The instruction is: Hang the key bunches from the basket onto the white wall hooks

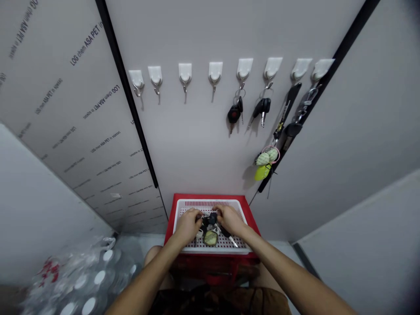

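Both hands are down in a white perforated basket [241, 251], at a loose pile of keys and key fobs. On the left side of the pile, my left hand [188, 225] has its fingers curled in on dark keys [205, 222]. Opposite it, my right hand [230, 220] pinches at a black key fob [213, 217], its fingertips partly hidden. A round yellowish key tag [210, 238] lies between the hands, towards the front. Beside it a key with a silver blade [232, 241] points to the basket's front right.
The basket stands on a red stool [249, 218] against a pale wall. White hooks [215, 70] line the wall; those on the right carry car keys [234, 113], more keys [262, 107] and a strap with yellow-green tags [263, 170]. Wrapped bottles [98, 278] stand at lower left.
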`<state>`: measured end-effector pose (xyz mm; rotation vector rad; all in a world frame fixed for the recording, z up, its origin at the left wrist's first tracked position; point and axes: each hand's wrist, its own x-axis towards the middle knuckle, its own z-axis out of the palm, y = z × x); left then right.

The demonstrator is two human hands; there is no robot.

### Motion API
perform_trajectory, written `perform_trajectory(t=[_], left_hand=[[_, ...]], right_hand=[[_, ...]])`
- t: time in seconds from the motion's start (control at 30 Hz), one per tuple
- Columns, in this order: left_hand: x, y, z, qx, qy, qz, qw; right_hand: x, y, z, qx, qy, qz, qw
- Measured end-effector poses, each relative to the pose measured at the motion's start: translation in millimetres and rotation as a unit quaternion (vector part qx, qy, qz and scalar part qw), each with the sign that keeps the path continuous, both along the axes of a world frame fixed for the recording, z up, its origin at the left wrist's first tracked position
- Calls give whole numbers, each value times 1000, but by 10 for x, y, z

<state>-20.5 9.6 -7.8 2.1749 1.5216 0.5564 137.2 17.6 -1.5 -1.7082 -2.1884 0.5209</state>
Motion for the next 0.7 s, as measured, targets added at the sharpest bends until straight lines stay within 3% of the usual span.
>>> perform_trajectory(t=[0.2, 0.4, 0.6, 0.7], left_hand=[[5, -4, 15, 23, -63, -3, 998], [122, -17, 192, 21, -205, -40, 978], [279, 9, 294, -68, -335, -86, 936], [305, 88, 470, -61, -396, -65, 914]], right_hand=[[65, -24, 217, 18, 102, 15, 995], [6, -68, 542, -11, 183, 76, 980], [-51, -39, 813, -26, 262, 78, 962], [-40, 40, 1039, 4, 298, 62, 953]])
